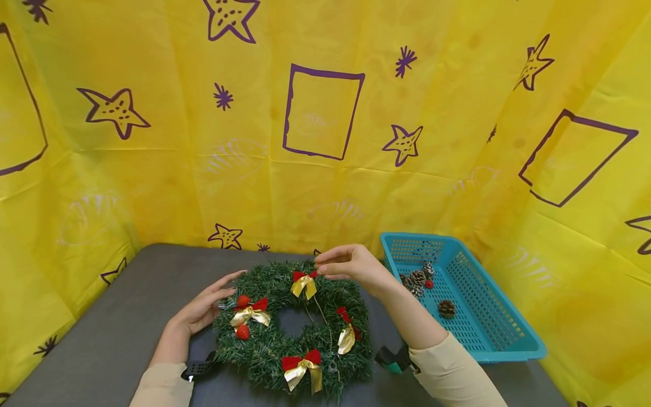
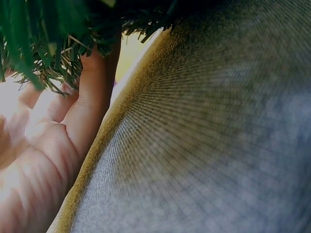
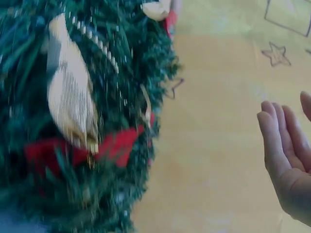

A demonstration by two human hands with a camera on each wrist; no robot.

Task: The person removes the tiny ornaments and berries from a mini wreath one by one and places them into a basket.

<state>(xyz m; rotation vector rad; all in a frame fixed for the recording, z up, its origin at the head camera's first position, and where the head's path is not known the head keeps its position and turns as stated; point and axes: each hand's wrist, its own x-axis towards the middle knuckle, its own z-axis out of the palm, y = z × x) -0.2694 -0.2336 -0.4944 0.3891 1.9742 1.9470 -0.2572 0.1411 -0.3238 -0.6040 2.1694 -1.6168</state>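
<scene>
A green wreath (image 1: 259, 350) of artificial pine lies on the grey table, with red and gold bows round it. The left hand (image 1: 203, 305) touches the wreath's left edge, fingers extended; in the left wrist view the needles hide its fingertips (image 2: 92, 82). Beside that hand a bow (image 1: 251, 314) sits with two red berries (image 1: 243, 332). Above the wreath's far side, near the top bow (image 1: 304, 284), hovers the right hand (image 1: 358, 268). Its fingers look nearly straight in the right wrist view and hold nothing, apart from the wreath (image 3: 121, 87).
A turquoise perforated basket (image 1: 508, 356) stands right of the wreath, holding several pine cones (image 1: 418, 277) and a small red berry (image 1: 429, 284). Yellow curtain (image 1: 325, 186) with purple drawings surrounds the grey table (image 1: 127, 316) at the back and sides.
</scene>
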